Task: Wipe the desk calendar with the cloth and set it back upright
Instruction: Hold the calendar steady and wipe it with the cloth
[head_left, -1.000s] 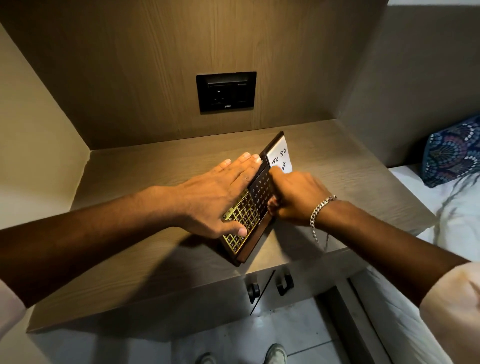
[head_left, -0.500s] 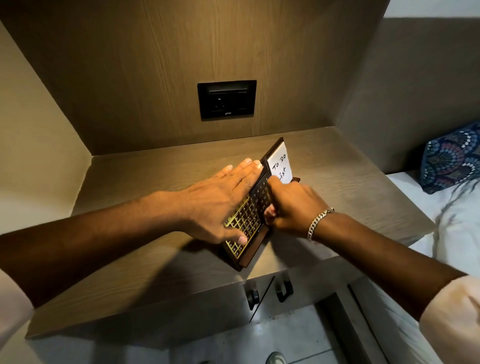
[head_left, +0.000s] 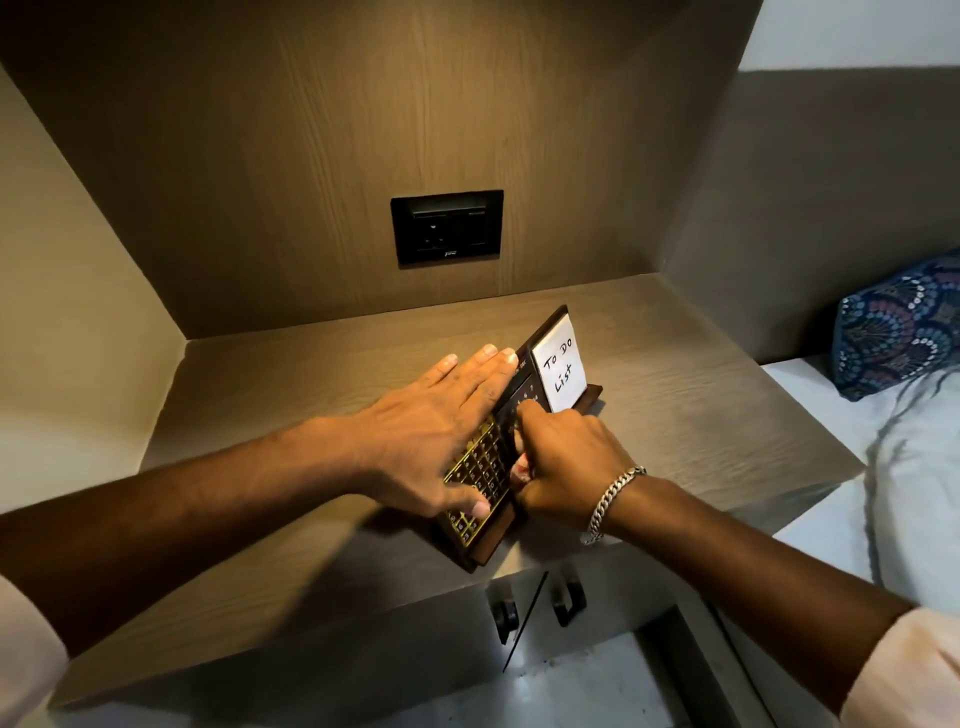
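Observation:
The desk calendar (head_left: 480, 467) is a dark wooden board with a gold number grid. It stands tilted on its base near the front edge of the wooden desk (head_left: 701, 415). A white "To Do List" note (head_left: 561, 369) sits at its far end. My left hand (head_left: 431, 431) lies over the calendar's top edge, fingers stretched along it and thumb pressed on the grid. My right hand (head_left: 566, 457) is fisted against the front face. A small pale bit of cloth (head_left: 521, 470) shows under its fingers; the rest of the cloth is hidden.
A black wall socket (head_left: 447, 226) sits on the wooden back panel. Side walls close the desk nook on the left and right. Two dark cabinet handles (head_left: 569, 597) hang below the desk edge. A bed with a white sheet (head_left: 924, 467) and a patterned pillow (head_left: 904, 322) lies to the right.
My right hand has slid along the calendar face toward me, uncovering the whole note. My left hand has kept its hold on the top edge.

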